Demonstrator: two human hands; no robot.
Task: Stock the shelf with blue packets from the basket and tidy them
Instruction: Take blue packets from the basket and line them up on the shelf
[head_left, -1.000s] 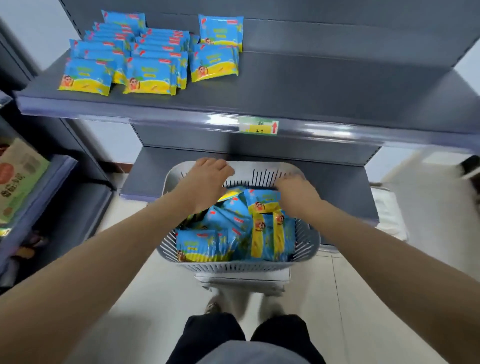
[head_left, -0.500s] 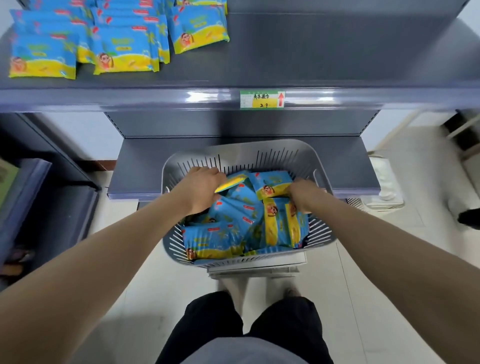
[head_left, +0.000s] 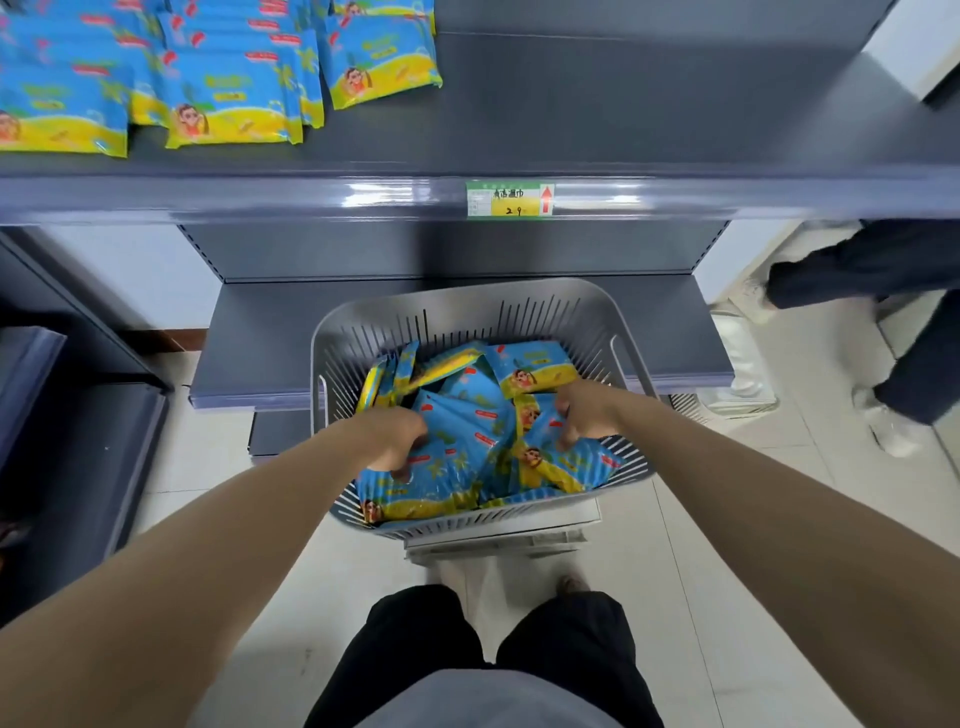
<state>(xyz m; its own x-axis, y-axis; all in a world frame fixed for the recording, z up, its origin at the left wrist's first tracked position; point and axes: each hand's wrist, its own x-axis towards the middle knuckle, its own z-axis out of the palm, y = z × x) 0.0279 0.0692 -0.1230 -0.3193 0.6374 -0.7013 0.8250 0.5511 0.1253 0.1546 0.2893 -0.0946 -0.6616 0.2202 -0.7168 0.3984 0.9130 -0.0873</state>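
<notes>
Grab step: blue packets loose in basket, below shelf.
L hand & R hand down in the heap, fingers curled round a packet each; next, I reckon: lift clear of rim, set right of stocked rows.

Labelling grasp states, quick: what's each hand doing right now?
Left hand: closed, fingers curled on a packet in the basket.
Right hand: closed, gripping a second packet.
</notes>
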